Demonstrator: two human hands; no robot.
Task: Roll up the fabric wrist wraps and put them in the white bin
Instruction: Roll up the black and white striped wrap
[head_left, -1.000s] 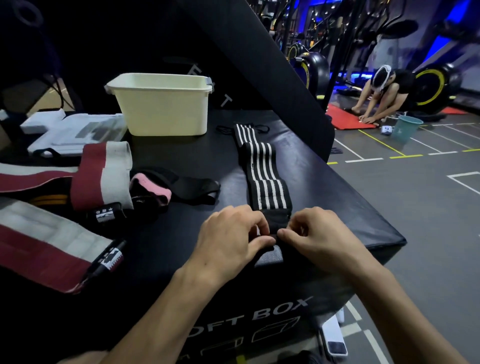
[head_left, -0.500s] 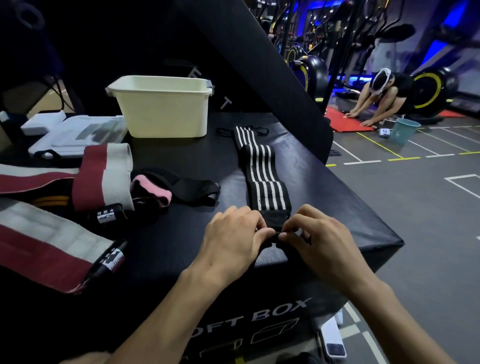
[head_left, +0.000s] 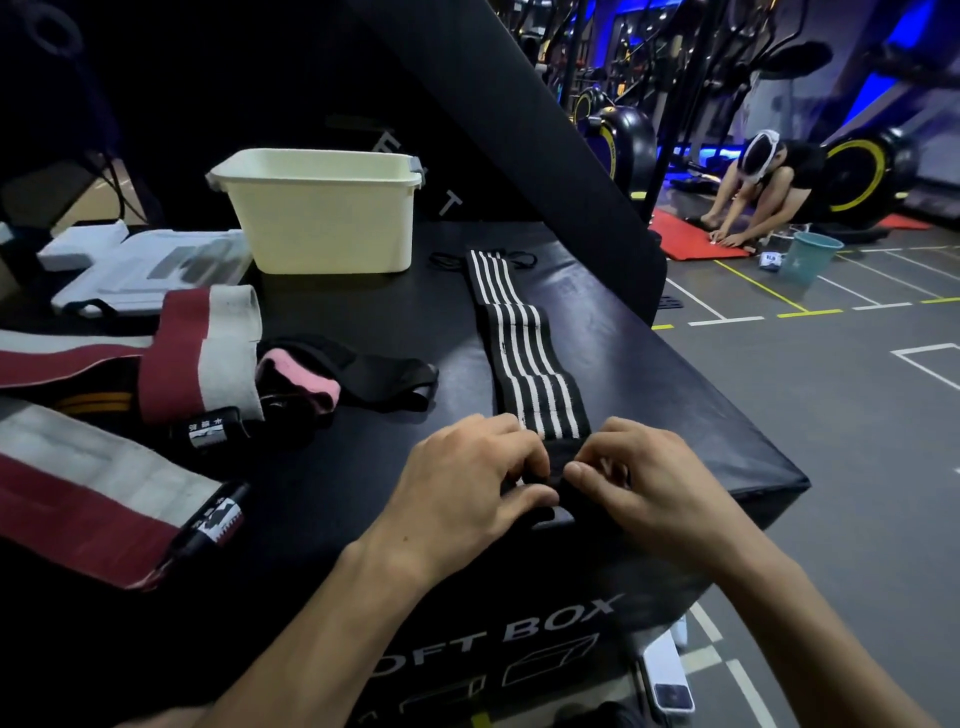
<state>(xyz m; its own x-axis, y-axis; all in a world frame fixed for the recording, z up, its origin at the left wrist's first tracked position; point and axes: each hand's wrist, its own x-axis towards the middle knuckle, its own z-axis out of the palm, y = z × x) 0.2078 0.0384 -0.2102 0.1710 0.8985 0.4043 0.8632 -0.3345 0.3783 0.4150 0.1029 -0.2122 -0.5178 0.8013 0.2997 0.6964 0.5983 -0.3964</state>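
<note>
Pinching the near end of the black-and-white striped wrist wrap (head_left: 524, 353) with both my left hand (head_left: 467, 478) and my right hand (head_left: 649, 483).

My fingers and thumbs curl round the wrap's dark end, the two hands almost touching at the front edge of the black soft box (head_left: 363, 493); the striped length lies flat, running away from me toward the white bin (head_left: 322, 223), which stands upright at the far side. To my left lie maroon-and-white wraps (head_left: 202, 353) and a pink-and-black wrap (head_left: 306, 387), unrolled.
</note>
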